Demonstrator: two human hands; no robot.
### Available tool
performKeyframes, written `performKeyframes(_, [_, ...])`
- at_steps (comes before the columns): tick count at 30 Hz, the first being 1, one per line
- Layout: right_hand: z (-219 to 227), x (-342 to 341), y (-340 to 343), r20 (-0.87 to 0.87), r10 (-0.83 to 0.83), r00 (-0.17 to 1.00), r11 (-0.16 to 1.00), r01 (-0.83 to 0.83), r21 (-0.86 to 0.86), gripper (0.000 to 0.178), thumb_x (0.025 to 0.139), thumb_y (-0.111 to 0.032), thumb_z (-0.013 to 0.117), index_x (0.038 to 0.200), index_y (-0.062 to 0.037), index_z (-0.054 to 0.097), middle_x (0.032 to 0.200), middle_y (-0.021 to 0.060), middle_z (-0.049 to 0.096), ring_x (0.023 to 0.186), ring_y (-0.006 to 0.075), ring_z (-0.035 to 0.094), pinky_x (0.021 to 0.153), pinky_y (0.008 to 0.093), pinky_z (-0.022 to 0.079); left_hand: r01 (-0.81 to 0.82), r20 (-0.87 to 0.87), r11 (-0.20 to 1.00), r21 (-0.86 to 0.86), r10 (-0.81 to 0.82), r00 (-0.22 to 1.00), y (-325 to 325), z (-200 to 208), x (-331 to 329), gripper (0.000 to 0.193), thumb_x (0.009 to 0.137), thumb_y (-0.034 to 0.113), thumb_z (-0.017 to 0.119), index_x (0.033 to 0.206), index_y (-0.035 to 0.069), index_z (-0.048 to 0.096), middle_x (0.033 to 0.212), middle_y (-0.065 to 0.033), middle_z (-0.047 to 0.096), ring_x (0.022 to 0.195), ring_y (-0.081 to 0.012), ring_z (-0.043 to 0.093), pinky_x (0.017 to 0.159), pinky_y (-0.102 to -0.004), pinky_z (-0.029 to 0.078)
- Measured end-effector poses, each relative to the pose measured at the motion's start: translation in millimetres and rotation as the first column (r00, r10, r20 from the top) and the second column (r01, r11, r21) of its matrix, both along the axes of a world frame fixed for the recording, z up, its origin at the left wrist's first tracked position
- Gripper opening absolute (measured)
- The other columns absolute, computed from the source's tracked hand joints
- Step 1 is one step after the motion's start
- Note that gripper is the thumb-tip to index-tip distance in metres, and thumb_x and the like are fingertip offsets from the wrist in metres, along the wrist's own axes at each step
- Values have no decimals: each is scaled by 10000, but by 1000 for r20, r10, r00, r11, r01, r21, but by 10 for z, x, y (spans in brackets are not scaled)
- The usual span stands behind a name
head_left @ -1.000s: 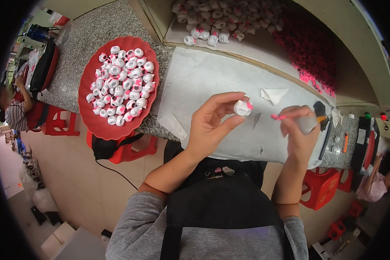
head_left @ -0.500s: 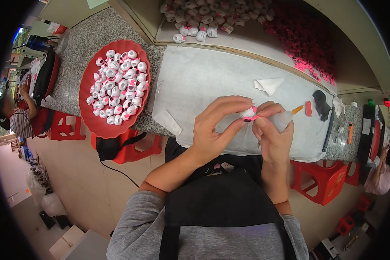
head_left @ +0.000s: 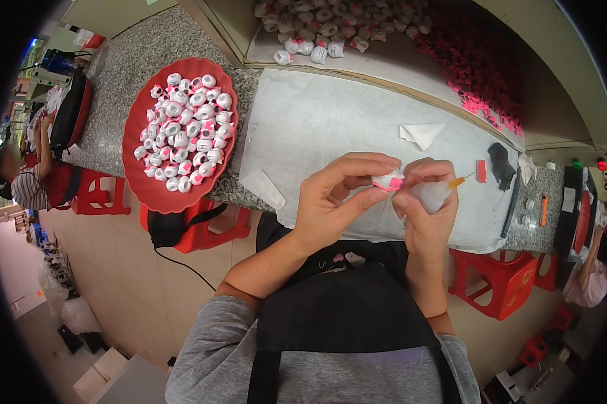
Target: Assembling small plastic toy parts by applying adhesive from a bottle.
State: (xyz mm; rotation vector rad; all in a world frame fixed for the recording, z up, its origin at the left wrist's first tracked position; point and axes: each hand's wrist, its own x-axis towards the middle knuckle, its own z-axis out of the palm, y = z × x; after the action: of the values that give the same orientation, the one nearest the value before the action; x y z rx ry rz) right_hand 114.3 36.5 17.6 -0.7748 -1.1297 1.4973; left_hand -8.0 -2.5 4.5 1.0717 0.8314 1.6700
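Between the thumb and fingers of my left hand (head_left: 327,195) is a small white and pink figure head (head_left: 385,181), its pink edge facing down. My right hand (head_left: 425,219) is closed around a translucent squeeze bottle (head_left: 433,196) with an amber needle tip (head_left: 456,182) pointing right, away from the head. The right thumb and fingertips come right up to the pink side of the head; whether they pinch it too is partly hidden. Both hands are over the white sheet (head_left: 303,114) on the bench.
A red scalloped bowl (head_left: 134,128) full of similar heads stands left. A shelf holds more heads (head_left: 324,30) and a heap of pink pieces (head_left: 478,74). White cloth (head_left: 421,135), dark cloth (head_left: 500,161) and an orange pen-like tool (head_left: 544,209) lie about. Red stools (head_left: 495,283) flank me; people work both sides.
The head has been turned between my fingers, so its dark spot no longer shows and more pink faces right. The bottle has shifted slightly, its tip a little lower.
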Motion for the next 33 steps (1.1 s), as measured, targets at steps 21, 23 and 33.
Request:
performKeyframes(21, [38, 142, 28, 126, 248, 960, 969, -245, -43, 257, 592, -3, 671, 825, 10, 563, 801, 83, 579, 691, 99, 518, 611, 203, 393, 145, 112, 989, -12, -143, 983, 10, -76, -53, 172, 653, 11, 602, 819, 12, 555, 895, -136, 553, 933, -243, 496, 913, -418, 280])
performKeyframes(23, [42, 143, 27, 127, 243, 962, 970, -239, -47, 260, 591, -3, 671, 828, 10, 563, 790, 79, 577, 680, 93, 512, 603, 199, 389, 143, 107, 990, -5, -142, 984, 5, -69, -46, 173, 655, 12, 602, 820, 7, 553, 899, -140, 550, 939, -242, 492, 907, -411, 289])
performKeyframes(33, [114, 149, 25, 82, 254, 964, 957, -239, -164, 280, 610, 33, 629, 877, 25, 545, 727, 46, 555, 628, 64, 482, 565, 178, 370, 142, 126, 987, -68, -133, 983, -15, -15, 11, 233, 700, -48, 526, 932, -38, 510, 953, -145, 526, 952, -223, 477, 859, -341, 339])
